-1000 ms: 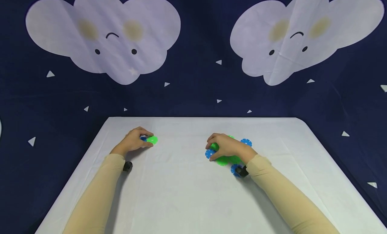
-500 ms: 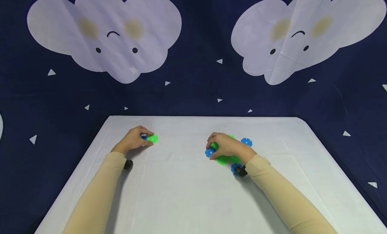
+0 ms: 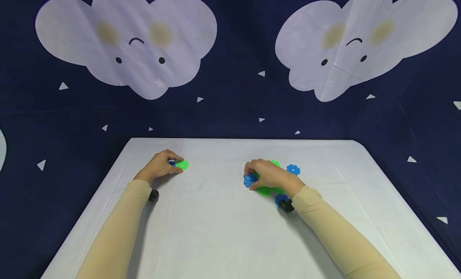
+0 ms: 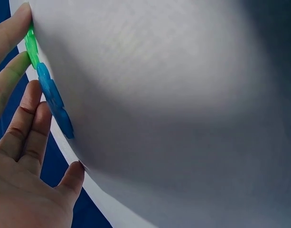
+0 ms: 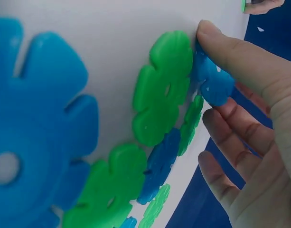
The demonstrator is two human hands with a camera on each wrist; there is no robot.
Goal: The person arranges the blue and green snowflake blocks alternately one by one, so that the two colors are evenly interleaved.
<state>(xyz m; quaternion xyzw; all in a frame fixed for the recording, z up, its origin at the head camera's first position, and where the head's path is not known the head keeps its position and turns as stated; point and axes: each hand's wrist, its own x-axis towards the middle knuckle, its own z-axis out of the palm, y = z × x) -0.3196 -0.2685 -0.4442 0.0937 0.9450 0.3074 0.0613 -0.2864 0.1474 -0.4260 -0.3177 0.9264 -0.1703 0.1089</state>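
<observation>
My left hand point(image 3: 158, 165) is low over the left of the table, thumb and index finger at opposite edges of a green flower-shaped plastic disc point(image 3: 183, 165). A blue flower-shaped disc point(image 4: 52, 102) sits right beside it, partly hidden under the palm in the head view. On the right, my right hand point(image 3: 270, 174) pinches another blue flower-shaped disc point(image 5: 216, 83) between thumb and fingers, tilted at the left end of a loose group. Green discs point(image 5: 164, 90) lie under and around that hand, partly covered by it.
Further discs spread around the right hand: a blue one point(image 3: 293, 169) behind, a green one point(image 3: 264, 191) in front, and a blue one point(image 3: 280, 199) near the black wrist camera point(image 3: 287, 205). The white table point(image 3: 212, 223) meets a dark blue cloud-print cloth point(image 3: 234, 51) at the back.
The right fingers have closed onto the blue disc and tilted it up, so it now covers the green disc behind it. The left hand stays where it was.
</observation>
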